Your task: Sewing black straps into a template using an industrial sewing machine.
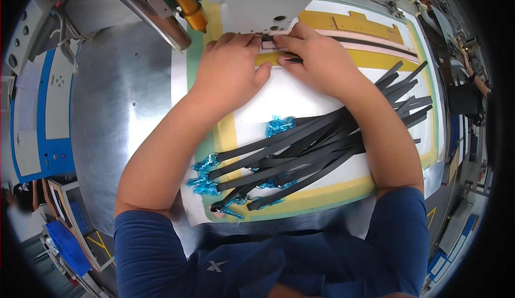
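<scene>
Both of my hands are at the far side of the white work board (252,97), beneath a white machine head (257,3). My left hand (230,67) bends its fingers over the end of a black strap (370,46), thumb held apart; its fingertips are partly hidden. My right hand (322,56) has its fingers closed on the same strap, which lies along a pink-lined slot running to the right. A short bit of black shows between right thumb and fingers. Nearer me lies a pile of black straps (300,148), several ending in blue plastic wrapping (204,182).
A yellow template plate (354,24) lies behind the slot. An orange-tipped cylinder (193,16) and a metal tube (161,16) hang close to my left hand. The metal table (118,94) extends left, by a blue-and-white cabinet (53,110). Other people are at the edges.
</scene>
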A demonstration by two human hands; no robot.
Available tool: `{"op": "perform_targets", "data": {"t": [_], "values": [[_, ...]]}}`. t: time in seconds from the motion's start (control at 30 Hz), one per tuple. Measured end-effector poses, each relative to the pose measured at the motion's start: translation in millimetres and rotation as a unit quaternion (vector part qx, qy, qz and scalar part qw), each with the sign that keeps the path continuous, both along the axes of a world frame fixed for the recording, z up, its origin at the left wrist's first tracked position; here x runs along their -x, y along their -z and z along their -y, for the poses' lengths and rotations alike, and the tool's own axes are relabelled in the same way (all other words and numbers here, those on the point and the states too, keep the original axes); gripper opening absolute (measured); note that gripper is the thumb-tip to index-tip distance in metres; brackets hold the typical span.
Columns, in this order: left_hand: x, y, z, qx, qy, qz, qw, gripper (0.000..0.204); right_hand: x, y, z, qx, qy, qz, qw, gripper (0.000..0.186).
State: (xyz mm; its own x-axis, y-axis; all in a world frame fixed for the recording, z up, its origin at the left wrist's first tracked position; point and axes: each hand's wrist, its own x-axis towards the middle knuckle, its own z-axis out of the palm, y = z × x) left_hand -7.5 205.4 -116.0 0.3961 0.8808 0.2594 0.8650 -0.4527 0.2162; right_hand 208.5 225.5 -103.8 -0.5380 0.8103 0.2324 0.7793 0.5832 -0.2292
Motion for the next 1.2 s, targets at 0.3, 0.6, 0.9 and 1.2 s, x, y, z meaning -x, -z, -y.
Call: {"op": "perform_targets", "data": {"t": [0.3,0.6,0.9,1.2], "values": [[0,0,2,-0.019,-0.003,-0.008,1.000,0.050,0,3,1,-0.004,0.005,0.002,1.000,0.039],[-1,-1,3,0.005,-0.005,-0.004,1.000,0.051,0,-2,3,0.012,0.009,0.003,1.000,0.036],[-1,2,4,-0.012,-0.013,0.017,1.000,0.050,5,-6,5,0.015,0.007,0.008,1.000,0.035],[-5,11,4,-0.072,-0.026,-0.010,0.997,0.053,10,-8,6,0.007,0.026,0.016,1.000,0.033]]}}
